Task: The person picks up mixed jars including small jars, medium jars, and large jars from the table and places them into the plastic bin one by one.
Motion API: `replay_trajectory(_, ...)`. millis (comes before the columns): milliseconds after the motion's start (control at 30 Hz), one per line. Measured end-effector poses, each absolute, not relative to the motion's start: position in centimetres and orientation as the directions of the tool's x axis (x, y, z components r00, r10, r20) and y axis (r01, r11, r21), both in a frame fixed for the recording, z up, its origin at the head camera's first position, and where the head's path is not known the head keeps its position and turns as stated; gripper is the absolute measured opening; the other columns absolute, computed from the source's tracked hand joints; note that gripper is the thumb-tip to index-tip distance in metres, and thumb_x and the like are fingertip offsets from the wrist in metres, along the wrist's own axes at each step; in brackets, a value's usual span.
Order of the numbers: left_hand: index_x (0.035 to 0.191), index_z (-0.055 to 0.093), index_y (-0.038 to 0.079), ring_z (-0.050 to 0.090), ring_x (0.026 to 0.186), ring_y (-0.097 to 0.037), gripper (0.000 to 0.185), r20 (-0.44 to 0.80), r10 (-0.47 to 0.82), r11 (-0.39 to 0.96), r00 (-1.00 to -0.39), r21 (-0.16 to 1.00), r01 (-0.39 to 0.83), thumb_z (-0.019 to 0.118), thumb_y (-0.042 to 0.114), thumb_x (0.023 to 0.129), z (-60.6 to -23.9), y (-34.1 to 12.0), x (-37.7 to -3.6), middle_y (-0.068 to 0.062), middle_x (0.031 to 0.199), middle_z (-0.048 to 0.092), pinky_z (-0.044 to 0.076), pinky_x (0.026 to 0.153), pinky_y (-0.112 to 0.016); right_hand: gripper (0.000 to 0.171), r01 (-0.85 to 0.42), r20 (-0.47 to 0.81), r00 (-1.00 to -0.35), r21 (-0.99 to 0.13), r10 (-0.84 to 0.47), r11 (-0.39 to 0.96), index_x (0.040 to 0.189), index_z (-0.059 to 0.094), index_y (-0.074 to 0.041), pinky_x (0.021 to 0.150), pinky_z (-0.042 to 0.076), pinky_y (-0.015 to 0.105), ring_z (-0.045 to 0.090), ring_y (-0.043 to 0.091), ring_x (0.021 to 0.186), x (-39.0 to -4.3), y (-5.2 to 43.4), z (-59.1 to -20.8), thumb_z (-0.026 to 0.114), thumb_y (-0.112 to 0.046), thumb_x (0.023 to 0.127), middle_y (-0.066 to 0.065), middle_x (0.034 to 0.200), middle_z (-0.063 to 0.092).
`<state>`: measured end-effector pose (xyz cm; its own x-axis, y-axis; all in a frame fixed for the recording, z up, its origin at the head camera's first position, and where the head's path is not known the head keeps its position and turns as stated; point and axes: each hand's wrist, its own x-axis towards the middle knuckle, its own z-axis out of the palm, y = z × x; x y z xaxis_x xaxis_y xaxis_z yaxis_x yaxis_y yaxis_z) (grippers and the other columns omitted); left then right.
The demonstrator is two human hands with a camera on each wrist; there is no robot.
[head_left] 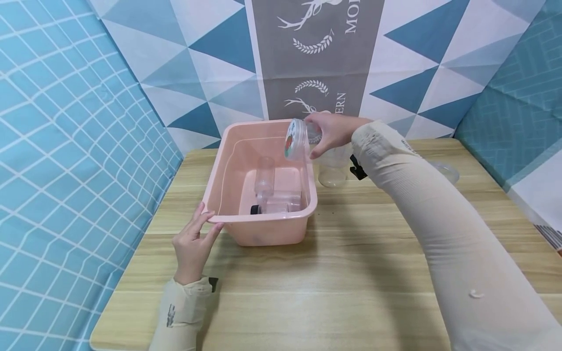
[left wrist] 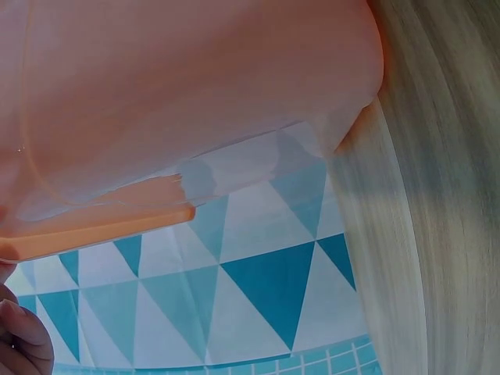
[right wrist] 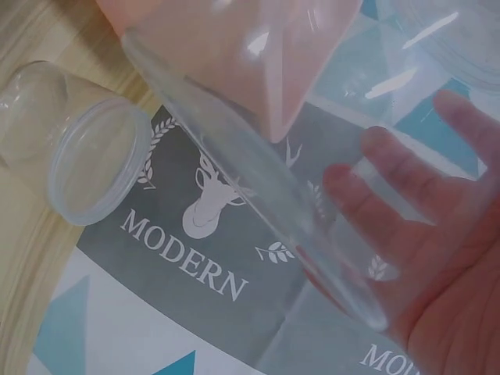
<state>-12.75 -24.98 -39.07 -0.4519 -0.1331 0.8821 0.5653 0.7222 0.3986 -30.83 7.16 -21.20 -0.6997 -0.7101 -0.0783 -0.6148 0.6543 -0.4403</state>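
Observation:
A pink plastic basin (head_left: 263,218) stands on the wooden table (head_left: 351,273). My left hand (head_left: 193,243) rests on its near left corner, straight fingers along the rim and the thumb just under it; in the left wrist view only fingertips (left wrist: 19,336) show below the basin (left wrist: 156,78). My right hand (head_left: 331,134) grips a clear plastic jar (head_left: 298,140), tilted on its side over the basin's far right rim. The right wrist view looks through that jar (right wrist: 258,187) to my palm (right wrist: 453,258). Inside the basin lie a clear bottle (head_left: 265,180) and a black-capped clear container (head_left: 274,207).
Another clear jar (head_left: 332,170) stands on the table just right of the basin, seen also in the right wrist view (right wrist: 78,148). A clear shallow dish (head_left: 445,170) sits at the far right. Patterned backdrop panels close off the back and both sides.

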Motion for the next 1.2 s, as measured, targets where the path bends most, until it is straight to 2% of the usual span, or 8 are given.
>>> replay_trajectory(100, 0.086, 0.070, -0.008, 0.056, 0.112, -0.005, 0.057, 0.883, -0.135, 0.721, -0.449, 0.398, 0.567, 0.067, 0.049, 0.084, -39.1, -24.9, -12.8, -0.029, 0.100, 0.066, 0.042, 0.083, -0.007, 0.086, -0.614, -0.090, -0.702, -0.425, -0.706, 0.665, 0.140, 0.031, 0.007, 0.098, 0.037, 0.047, 0.046, 0.035, 0.114, -30.8, 7.1, -21.1, 0.077, -0.020, 0.072, 0.024, 0.129, 0.047)
replay_trajectory(233, 0.086, 0.071, -0.008, 0.056, 0.112, -0.005, 0.058, 0.892, -0.133, 0.732, -0.433, 0.383, 0.563, 0.066, 0.049, 0.085, -39.1, -24.8, -12.8, -0.028, 0.099, 0.066, 0.038, 0.070, -0.003, 0.087, -0.617, -0.106, -0.696, -0.418, -0.710, 0.667, 0.141, 0.029, 0.007, 0.100, 0.036, 0.048, 0.046, 0.035, 0.117, -30.8, 6.8, -20.7, 0.076, -0.022, 0.073, 0.024, 0.134, 0.045)
replay_trajectory(400, 0.085, 0.071, -0.008, 0.056, 0.111, -0.005, 0.058, 0.896, -0.133, 0.739, -0.424, 0.375, 0.560, 0.065, 0.050, 0.085, -39.1, -24.8, -12.8, -0.027, 0.100, 0.066, 0.037, 0.063, -0.006, 0.087, -0.620, -0.102, -0.690, -0.429, -0.716, 0.658, 0.140, 0.030, 0.007, 0.101, 0.036, 0.046, 0.047, 0.034, 0.118, -30.5, 5.9, -20.3, 0.077, -0.021, 0.072, 0.022, 0.132, 0.047)
replay_trajectory(733, 0.086, 0.070, -0.009, 0.055, 0.113, -0.003, 0.058, 0.883, -0.142, 0.720, -0.448, 0.402, 0.565, 0.066, 0.049, 0.084, -39.1, -24.9, -12.7, -0.028, 0.101, 0.066, 0.039, 0.075, -0.003, 0.088, -0.597, -0.126, -0.704, -0.428, -0.699, 0.679, 0.142, 0.031, 0.001, 0.093, 0.043, 0.040, 0.051, 0.028, 0.109, -30.1, 4.9, -20.4, 0.078, -0.024, 0.071, 0.016, 0.122, 0.052)
replay_trajectory(1067, 0.086, 0.070, -0.010, 0.055, 0.113, -0.002, 0.058, 0.882, -0.144, 0.709, -0.448, 0.408, 0.575, 0.067, 0.048, 0.083, -39.0, -24.9, -12.7, -0.030, 0.100, 0.065, 0.042, 0.085, -0.010, 0.088, -0.610, -0.115, -0.691, -0.437, -0.714, 0.661, 0.141, 0.031, 0.003, 0.094, 0.043, 0.043, 0.049, 0.031, 0.111, -30.2, 4.4, -20.4, 0.078, -0.023, 0.071, 0.021, 0.124, 0.050)
replay_trajectory(1133, 0.085, 0.070, -0.009, 0.055, 0.113, -0.003, 0.058, 0.886, -0.145, 0.712, -0.441, 0.403, 0.575, 0.067, 0.049, 0.084, -39.0, -24.9, -12.7, -0.029, 0.100, 0.065, 0.042, 0.080, -0.007, 0.087, -0.619, -0.105, -0.684, -0.440, -0.722, 0.651, 0.140, 0.032, 0.004, 0.094, 0.042, 0.043, 0.049, 0.032, 0.112, -30.3, 4.3, -20.6, 0.079, -0.022, 0.070, 0.021, 0.124, 0.050)
replay_trajectory(1200, 0.085, 0.070, -0.009, 0.057, 0.112, -0.004, 0.058, 0.892, -0.143, 0.722, -0.429, 0.391, 0.571, 0.066, 0.049, 0.084, -39.0, -24.8, -12.7, -0.028, 0.101, 0.065, 0.043, 0.068, -0.006, 0.087, -0.619, -0.102, -0.681, -0.450, -0.725, 0.644, 0.139, 0.033, 0.004, 0.094, 0.042, 0.042, 0.050, 0.032, 0.111, -30.2, 4.1, -20.7, 0.079, -0.021, 0.070, 0.021, 0.124, 0.051)
